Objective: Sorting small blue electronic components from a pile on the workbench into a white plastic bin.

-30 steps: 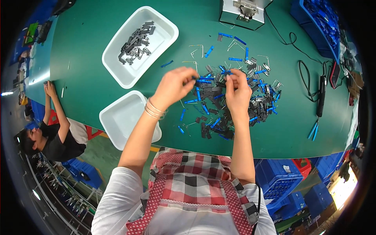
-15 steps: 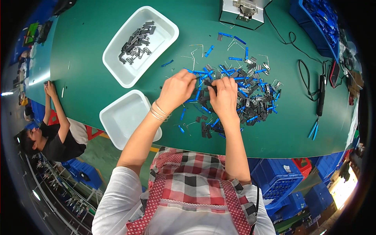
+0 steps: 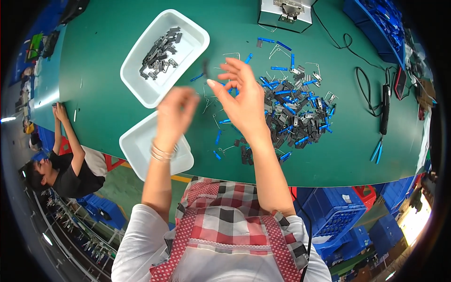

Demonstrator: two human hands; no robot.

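Note:
My left hand (image 3: 174, 115), smeared by motion, hovers over the gap between two white trays; whether its curled fingers hold anything does not show. My right hand (image 3: 244, 101) is open, fingers apart, at the left side of a heap of black clips (image 3: 300, 124) mixed with blue parts and bent wire springs. A blurred dark piece (image 3: 205, 68) hangs in the air left of its fingertips, touching neither hand. In the upper white tray (image 3: 133, 87) lie several black parts (image 3: 162, 51). The lower white tray (image 3: 134, 157) is partly hidden by my left forearm.
A metal fixture (image 3: 286, 16) stands at the far edge of the green table (image 3: 343, 164). To the right lie a black corded tool (image 3: 385, 110), blue-handled pliers (image 3: 376, 151) and a blue bin (image 3: 376, 28). Another person (image 3: 66, 169) sits at the left.
Both hands have left the heap. The left one moved left toward the trays; the right one moved left and opened. A dark piece now appears in the air near the upper tray.

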